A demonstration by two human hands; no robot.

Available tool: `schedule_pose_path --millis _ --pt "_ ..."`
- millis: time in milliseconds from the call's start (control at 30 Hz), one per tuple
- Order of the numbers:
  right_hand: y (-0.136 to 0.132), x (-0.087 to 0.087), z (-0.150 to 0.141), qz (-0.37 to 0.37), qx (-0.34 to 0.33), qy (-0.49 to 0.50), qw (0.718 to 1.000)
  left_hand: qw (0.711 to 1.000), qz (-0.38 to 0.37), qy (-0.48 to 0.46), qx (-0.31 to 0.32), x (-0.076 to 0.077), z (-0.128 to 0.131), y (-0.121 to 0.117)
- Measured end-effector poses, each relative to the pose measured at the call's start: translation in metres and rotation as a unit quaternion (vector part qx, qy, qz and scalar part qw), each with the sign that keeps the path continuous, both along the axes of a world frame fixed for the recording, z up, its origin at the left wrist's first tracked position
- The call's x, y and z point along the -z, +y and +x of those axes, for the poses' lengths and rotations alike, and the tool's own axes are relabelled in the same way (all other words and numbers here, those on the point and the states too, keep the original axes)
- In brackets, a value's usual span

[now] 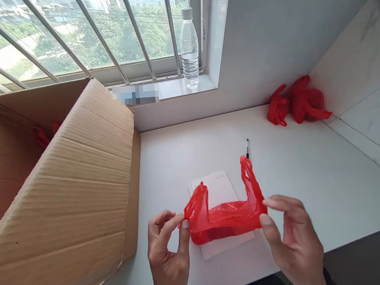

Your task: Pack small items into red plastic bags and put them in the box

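Note:
A red plastic bag (pixel 230 222) with two upright handle loops is spread sideways between my hands, just above a white sheet or booklet (pixel 217 186). My left hand (pixel 169 250) pinches the bag's left edge between thumb and fingertips. At the opposite edge, my right hand (pixel 292 235) grips the bag with thumb and forefinger. Beyond the bag's right handle, a black pen (pixel 247 146) lies on the white tabletop, partly hidden by that handle.
An open cardboard box (pixel 73 202) stands at the left, with red bags (pixel 41 136) inside. Two bunched red bags (pixel 307 99) sit in the far right corner by the wall. On the windowsill stands a water bottle (pixel 189 51), beside a blurred-out item (pixel 137 95).

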State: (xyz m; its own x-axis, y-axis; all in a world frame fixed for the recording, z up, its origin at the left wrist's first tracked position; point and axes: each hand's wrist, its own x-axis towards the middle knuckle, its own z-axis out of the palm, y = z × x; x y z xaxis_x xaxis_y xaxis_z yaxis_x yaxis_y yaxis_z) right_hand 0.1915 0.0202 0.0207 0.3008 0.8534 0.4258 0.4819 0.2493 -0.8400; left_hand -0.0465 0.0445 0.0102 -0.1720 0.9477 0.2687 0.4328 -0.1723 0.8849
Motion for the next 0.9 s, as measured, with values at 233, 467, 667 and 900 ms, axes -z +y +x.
schedule_pose_path --millis 233,467,667,900 --pt "0.008 -0.025 -0.018 -0.096 -0.315 -0.196 0.924 0.973 -0.155 -0.172 -0.014 -0.027 0.021 -0.019" --pt "0.007 -0.015 -0.029 -0.216 -0.383 -0.239 0.866 0.963 -0.206 -0.17 0.017 -0.025 0.042 -0.026" --pt "0.011 -0.001 -0.022 -0.272 -0.299 -0.273 0.873 0.908 -0.286 -0.308 0.005 -0.039 0.037 -0.021" --pt "0.016 0.004 -0.025 -0.232 -0.178 -0.336 0.895 0.915 -0.335 -0.226 -0.003 -0.043 0.035 -0.016"
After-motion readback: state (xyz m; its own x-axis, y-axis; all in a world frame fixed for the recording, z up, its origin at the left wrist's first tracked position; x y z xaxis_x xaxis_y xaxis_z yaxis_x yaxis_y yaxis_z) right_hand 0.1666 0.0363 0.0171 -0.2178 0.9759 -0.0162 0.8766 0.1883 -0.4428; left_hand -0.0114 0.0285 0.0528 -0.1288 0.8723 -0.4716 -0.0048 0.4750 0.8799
